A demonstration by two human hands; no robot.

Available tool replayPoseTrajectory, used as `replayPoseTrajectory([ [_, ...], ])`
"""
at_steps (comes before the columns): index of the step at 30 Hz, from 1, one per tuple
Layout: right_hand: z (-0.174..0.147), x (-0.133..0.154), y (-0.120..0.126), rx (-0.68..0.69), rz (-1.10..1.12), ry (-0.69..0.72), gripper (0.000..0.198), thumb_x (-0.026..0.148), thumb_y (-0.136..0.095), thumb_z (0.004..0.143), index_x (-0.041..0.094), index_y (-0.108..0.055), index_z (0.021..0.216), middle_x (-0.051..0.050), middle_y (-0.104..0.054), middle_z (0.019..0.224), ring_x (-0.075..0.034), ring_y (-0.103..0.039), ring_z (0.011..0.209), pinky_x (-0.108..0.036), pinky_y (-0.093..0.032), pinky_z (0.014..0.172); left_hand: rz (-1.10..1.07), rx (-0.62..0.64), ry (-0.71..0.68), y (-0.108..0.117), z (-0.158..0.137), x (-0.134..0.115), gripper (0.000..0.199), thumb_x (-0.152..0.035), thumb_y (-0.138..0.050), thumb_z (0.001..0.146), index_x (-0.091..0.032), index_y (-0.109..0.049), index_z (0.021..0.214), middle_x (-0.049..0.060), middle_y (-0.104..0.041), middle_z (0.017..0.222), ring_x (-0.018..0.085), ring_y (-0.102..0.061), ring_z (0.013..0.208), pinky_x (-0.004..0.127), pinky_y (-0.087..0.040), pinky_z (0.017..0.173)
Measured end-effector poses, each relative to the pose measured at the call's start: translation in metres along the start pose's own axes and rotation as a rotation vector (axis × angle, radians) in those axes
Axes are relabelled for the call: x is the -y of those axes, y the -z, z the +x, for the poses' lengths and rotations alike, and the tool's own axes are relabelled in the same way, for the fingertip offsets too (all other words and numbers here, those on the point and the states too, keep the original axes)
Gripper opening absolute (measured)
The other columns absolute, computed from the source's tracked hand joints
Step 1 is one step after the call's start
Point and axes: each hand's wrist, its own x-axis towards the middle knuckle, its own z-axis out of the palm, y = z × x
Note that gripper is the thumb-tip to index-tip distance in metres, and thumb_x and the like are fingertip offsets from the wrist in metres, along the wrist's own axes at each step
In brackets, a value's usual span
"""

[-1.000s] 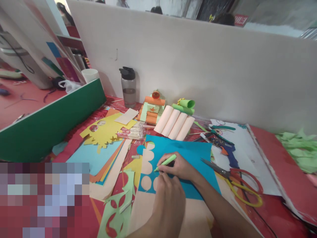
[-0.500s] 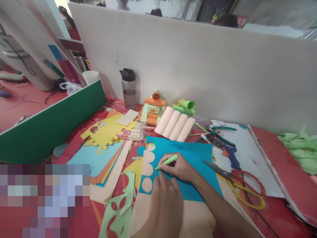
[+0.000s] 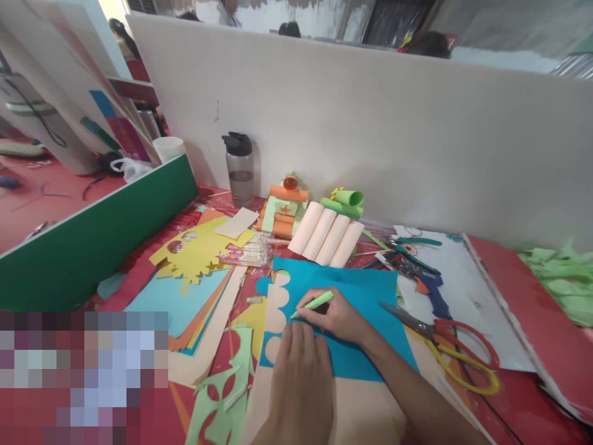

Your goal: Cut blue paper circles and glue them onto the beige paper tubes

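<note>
My right hand (image 3: 336,315) grips a light green marker (image 3: 319,301), its tip down on a blue sheet of paper (image 3: 352,358). Beside it my left hand (image 3: 303,371) lies with its fingers stretched out over the left part of the sheet; what is under the fingertips is hidden. Rounded cut-outs run along the blue sheet's left edge, and peach paper (image 3: 361,405) shows beneath it. A round blue paper piece (image 3: 264,286) lies at that edge. To the right, scissors (image 3: 435,330) with red and yellow handles rest partly on the blue sheet.
Four-sided green scraps aside, cut green paper (image 3: 222,405) and stacked coloured sheets (image 3: 162,300) lie left. Rolled peach paper tubes (image 3: 327,235), an orange paper model (image 3: 283,210) and a water bottle (image 3: 239,173) stand behind. A blue glue gun (image 3: 433,290) lies right.
My left hand has shifted slightly left and now covers part of the lower round cut-out. The right hand keeps the marker at nearly the same spot.
</note>
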Motion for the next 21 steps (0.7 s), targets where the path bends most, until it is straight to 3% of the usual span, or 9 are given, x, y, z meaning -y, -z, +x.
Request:
replayPoseTrajectory([
  [4,0.000,0.001,-0.001,-0.029,0.000,-0.055,0.026,0.042,-0.067,0.089,0.017,-0.070,0.082,0.000,-0.064,0.068,-0.008,-0.047,0.046,-0.021,-0.038,0.044,0.026,-0.044,-0.025,-0.010,-0.007,0.000,0.025,-0.027,-0.064,0.083,-0.011,-0.073,0.100,0.015,-0.069,0.111,0.031,-0.061,0.108,0.048,-0.048,0.097],
  [11,0.000,0.003,-0.002,-0.065,-0.017,-0.019,0.022,0.037,-0.066,0.089,0.018,-0.069,0.079,0.000,-0.064,0.065,-0.009,-0.046,0.046,-0.021,-0.037,0.043,0.030,-0.038,-0.009,-0.012,-0.009,-0.004,0.027,-0.028,-0.062,0.085,-0.013,-0.074,0.104,0.016,-0.069,0.113,0.032,-0.062,0.108,0.049,-0.049,0.096],
  [18,0.001,0.005,-0.002,-0.110,-0.084,0.053,0.019,0.032,-0.065,0.088,0.018,-0.070,0.077,-0.003,-0.070,0.074,-0.016,-0.061,0.067,-0.025,-0.049,0.061,0.015,-0.033,-0.009,-0.013,-0.007,-0.003,0.032,-0.031,-0.067,0.083,-0.012,-0.074,0.107,0.017,-0.069,0.113,0.034,-0.061,0.106,0.050,-0.049,0.094],
  [21,0.002,0.002,-0.002,-0.151,-0.095,0.058,0.018,0.030,-0.063,0.089,0.018,-0.067,0.075,-0.003,-0.070,0.073,-0.016,-0.062,0.066,-0.025,-0.049,0.061,0.004,-0.022,0.004,-0.013,-0.006,-0.003,0.032,-0.032,-0.066,0.084,-0.012,-0.073,0.107,0.018,-0.068,0.112,0.034,-0.061,0.104,0.051,-0.049,0.091],
])
